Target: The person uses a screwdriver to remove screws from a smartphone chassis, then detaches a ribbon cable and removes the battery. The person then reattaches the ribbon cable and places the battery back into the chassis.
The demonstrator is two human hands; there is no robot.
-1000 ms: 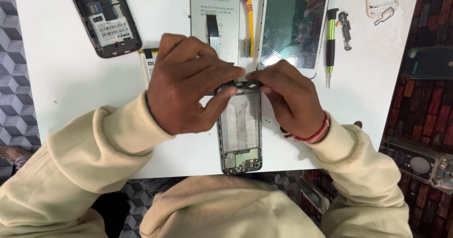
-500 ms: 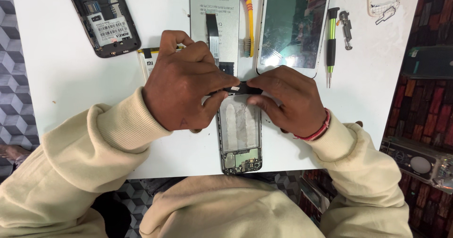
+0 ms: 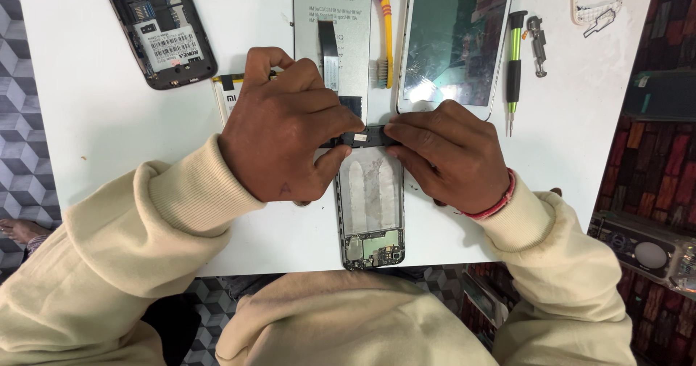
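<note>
An opened phone frame (image 3: 371, 214) lies lengthwise on the white table (image 3: 94, 126), its circuit board at the near end. My left hand (image 3: 286, 130) and my right hand (image 3: 449, 152) meet over its far end. The fingertips of both pinch a small black part (image 3: 370, 135) that sits across the top of the frame. My left thumb presses against the frame's left edge. Both arms wear cream sleeves, and a red band circles my right wrist.
A grey display panel (image 3: 332, 32) with a flex cable lies beyond the hands. Beside it are a toothbrush (image 3: 382, 25), a cracked white phone screen (image 3: 453, 39), a green-handled screwdriver (image 3: 513, 68), a small metal tool (image 3: 536, 43) and an open black phone (image 3: 159, 29). A battery (image 3: 228, 97) peeks out left.
My left hand has shifted slightly and its fingers have closed further over the black part. The right hand stays at the frame's top edge.
</note>
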